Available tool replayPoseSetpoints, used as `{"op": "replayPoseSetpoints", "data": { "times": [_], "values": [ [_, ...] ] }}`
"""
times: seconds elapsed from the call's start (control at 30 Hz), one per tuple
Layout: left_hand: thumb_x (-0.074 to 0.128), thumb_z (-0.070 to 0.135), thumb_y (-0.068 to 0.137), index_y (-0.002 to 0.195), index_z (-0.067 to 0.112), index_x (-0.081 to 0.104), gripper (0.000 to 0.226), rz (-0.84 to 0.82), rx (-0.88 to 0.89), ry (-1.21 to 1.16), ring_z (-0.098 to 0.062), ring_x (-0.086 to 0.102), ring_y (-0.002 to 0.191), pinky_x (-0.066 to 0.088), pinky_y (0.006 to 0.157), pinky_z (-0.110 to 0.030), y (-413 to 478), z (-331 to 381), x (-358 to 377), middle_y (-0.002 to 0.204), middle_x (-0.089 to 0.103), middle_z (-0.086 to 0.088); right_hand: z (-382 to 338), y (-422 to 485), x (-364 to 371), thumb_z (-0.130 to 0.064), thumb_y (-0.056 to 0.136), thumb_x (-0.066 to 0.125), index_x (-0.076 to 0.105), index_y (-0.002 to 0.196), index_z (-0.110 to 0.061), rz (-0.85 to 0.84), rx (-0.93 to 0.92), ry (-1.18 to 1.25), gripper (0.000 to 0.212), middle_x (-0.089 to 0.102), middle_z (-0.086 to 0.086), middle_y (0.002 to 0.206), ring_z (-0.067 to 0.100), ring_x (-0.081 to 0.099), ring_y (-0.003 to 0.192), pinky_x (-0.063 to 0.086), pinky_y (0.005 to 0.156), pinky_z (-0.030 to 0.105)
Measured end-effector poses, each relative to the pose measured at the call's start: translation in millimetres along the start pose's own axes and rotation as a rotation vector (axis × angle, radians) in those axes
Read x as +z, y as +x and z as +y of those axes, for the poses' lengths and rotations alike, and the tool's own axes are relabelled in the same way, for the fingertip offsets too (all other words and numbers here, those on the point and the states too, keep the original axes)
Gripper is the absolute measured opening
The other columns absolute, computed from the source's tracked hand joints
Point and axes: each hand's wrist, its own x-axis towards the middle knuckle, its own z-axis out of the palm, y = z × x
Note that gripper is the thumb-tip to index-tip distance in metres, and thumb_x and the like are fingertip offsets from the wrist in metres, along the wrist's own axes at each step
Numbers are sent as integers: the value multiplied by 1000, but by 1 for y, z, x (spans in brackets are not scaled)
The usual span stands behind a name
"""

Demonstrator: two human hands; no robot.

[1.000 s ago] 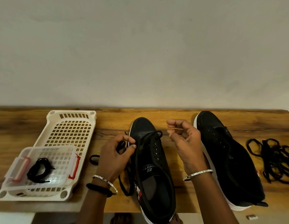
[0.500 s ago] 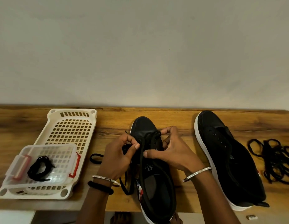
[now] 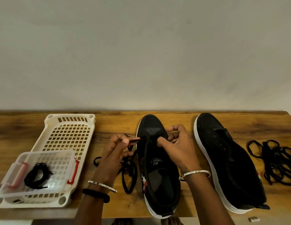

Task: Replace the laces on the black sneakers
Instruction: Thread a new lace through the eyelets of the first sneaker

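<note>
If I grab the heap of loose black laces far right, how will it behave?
Probably floppy: the laces lie in slack loops flat on the table. Likely light, being thin cord. They cross and overlap, so one pinch may lift several tangled together, ends trailing.

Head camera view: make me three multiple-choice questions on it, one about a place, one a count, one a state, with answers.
1. Where is the loose lace pile? A in the basket; B inside a sneaker; C right of the right sneaker.
2. How many sneakers stand on the table? A one; B two; C three.
3. What is the left hand doing? A pinching a lace; B lying flat; C lifting a box.
Answers: C, the pile lies beyond that sneaker; B, it plus the middle sneaker; A, its fingers grip the lace end.
</note>
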Motion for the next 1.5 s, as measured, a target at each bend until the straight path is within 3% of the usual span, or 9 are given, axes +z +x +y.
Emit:
{"op": "replayPoseSetpoints", "data": {
  "times": [0.13, 0.23, 0.43, 0.57, 0.73, 1.1, 1.27, 1.37, 1.5],
  "values": [
    [60, 5, 94, 87, 13, 61, 11, 131, 105, 328, -15, 62, 65, 51, 70, -34, 1, -1, -13, 65, 66, -1, 3, 1, 1, -20, 68, 81, 63, 97, -29, -1, -58, -12, 35, 61, 0, 88, 11, 57, 77, 53, 70, 32],
    [72, 15, 88, 99, 30, 70, 19, 112, 196, 642, -15, 53, 51, 48, 60, -27, 0, -7, -15, 51, 51, 2, 4, 1, 0, -16, 69, 81, 66, 95, -27, -25, -77, -6, 32, 59, 0, 85, 10, 55, 74, 47, 65, 25],
    [77, 12, 84, 91, 34, 75, 23, 260, 442, 813, 1, 65, 76, 48, 65, -9, 0, -4, -8, 70, 67, 22, 7, 2, 0, -19, 68, 82, 72, 86, -31, -29, -137, -43, 24, 59, -3, 84, 10, 55, 74, 48, 67, 27],
    [73, 20, 84, 90, 27, 74, 9, 277, 592, 869, -4, 67, 79, 54, 65, -21, 0, -4, -11, 87, 70, 16, 9, 1, 3, -26, 65, 82, 76, 82, -37, 9, -194, -87, 21, 64, -2, 90, 8, 59, 81, 48, 71, 26],
    [61, 39, 78, 77, 31, 73, 14, 306, 515, 809, -7, 59, 85, 45, 66, -26, -2, -6, -10, 86, 62, 15, 7, -1, 3, -17, 71, 81, 79, 83, -38, -6, -216, -67, 24, 63, -6, 92, -1, 56, 78, 42, 71, 17],
    [70, 33, 87, 108, 33, 75, 21, 260, 435, 982, -5, 46, 91, 33, 73, -12, 10, -19, 26, 92, 61, 20, 9, 0, 1, -22, 79, 81, 79, 93, -37, -61, -311, -176, 21, 60, -13, 88, -8, 52, 80, 39, 66, 10],
    [71, 28, 84, 92, 28, 74, 9, 306, 460, 1051, -3, 43, 86, 30, 68, -13, 11, -22, 31, 88, 63, 15, 8, 0, 4, -22, 82, 78, 77, 102, -37, -81, -352, -301, 25, 58, -12, 90, 0, 55, 87, 51, 78, 26],
    [64, 27, 87, 93, 25, 69, 8, 317, 586, 1221, -10, 50, 87, 38, 68, -24, 8, -24, 29, 91, 64, 10, 8, 0, 3, -20, 81, 78, 76, 105, -38, -84, -367, -322, 31, 57, -13, 87, 0, 56, 86, 53, 80, 30],
    [45, 31, 97, 98, 22, 68, 25, 339, 672, 1374, -19, 60, 89, 43, 76, -34, 3, -25, 30, 92, 68, 4, 12, 2, 6, -20, 82, 80, 76, 103, -37, -55, -372, -302, 27, 61, -14, 86, 1, 59, 84, 56, 79, 32]
  ]
}}
